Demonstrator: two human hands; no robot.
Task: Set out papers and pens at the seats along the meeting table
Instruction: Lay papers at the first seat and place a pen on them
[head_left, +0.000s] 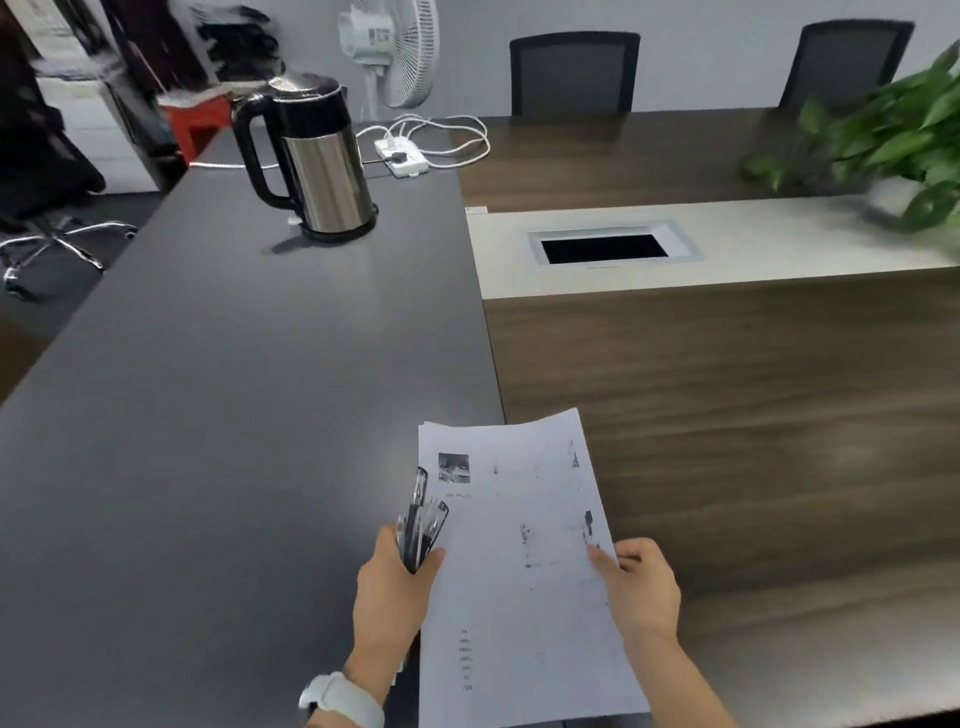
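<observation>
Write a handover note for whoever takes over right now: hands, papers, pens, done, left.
Left hand: shut on a bunch of pens, also supporting the left edge of the papers.
Right hand: pinching the papers' right edge.
Papers and pens are held above the near edge of the table, where grey top meets wood.
Done: nothing laid out in view; no paper or pen lies on the table.
Left: set papers and a pen at each seat, including the two chairs on the far side.
Note: kettle and power strip sit on the far grey end.

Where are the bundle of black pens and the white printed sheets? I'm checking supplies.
bundle of black pens (422, 525), head view, middle of the barrels.
white printed sheets (524, 587), head view, centre of the top page.
</observation>
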